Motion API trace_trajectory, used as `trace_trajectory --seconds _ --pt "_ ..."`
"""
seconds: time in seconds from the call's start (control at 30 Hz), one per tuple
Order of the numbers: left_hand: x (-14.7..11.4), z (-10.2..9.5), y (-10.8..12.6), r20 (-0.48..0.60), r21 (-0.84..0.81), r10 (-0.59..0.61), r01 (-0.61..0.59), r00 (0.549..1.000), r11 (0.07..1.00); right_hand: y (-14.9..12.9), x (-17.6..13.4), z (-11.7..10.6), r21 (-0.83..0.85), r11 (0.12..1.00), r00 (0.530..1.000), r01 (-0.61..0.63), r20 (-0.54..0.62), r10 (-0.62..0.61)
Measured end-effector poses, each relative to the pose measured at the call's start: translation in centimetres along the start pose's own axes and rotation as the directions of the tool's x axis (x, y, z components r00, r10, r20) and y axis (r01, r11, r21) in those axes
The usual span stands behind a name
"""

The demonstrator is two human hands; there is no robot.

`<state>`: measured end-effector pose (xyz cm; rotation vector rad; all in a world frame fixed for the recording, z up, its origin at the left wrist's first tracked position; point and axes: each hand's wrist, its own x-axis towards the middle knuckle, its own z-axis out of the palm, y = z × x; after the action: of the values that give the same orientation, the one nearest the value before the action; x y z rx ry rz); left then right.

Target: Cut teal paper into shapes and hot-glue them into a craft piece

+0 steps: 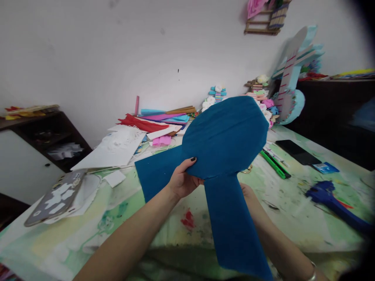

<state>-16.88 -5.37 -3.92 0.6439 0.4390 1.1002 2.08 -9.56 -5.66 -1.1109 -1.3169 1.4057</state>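
Observation:
A dark blue paddle-shaped cutout [227, 136], with a rounded head and a broad strip hanging below, is raised over the table and tilted. My left hand [184, 181] is closed on the lower left edge of its head, thumb on the front face and fingers behind. My right hand [247, 193] is behind the strip's right edge near the neck; its fingers are hidden, so its grip does not show. On the table behind my left hand lies a flat blue sheet [159, 169]. Part of a small gold-coloured object [248, 169] shows just beyond my right hand.
A blue glue gun [331, 201], a green cutter knife [275, 164] and a black phone [297, 152] lie at right. Left are a phone case [57, 199] and white sheets [113, 146]. Coloured paper [164, 117] and a guitar-shaped craft [291, 86] stand at the back.

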Motion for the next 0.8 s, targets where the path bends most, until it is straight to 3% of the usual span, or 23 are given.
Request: trace_trajectory --seconds 0.1,0.4,0.8 --pt "0.1 -0.4 -0.2 -0.020 0.068 -0.010 0.012 1.000 0.998 0.3 0.7 -0.8 -0.025 1.000 0.999 0.005 -0.038 -0.006" --pt "0.0 -0.3 0.3 -0.046 0.078 0.064 -0.060 0.997 0.995 0.7 1.4 -2.6 -0.216 0.962 0.967 0.168 -0.152 -0.203" --pt "0.6 -1.4 0.5 -0.030 0.183 0.114 -0.107 0.993 0.977 -1.1 0.7 -5.1 -0.420 0.890 0.924 0.179 -0.240 -0.299"
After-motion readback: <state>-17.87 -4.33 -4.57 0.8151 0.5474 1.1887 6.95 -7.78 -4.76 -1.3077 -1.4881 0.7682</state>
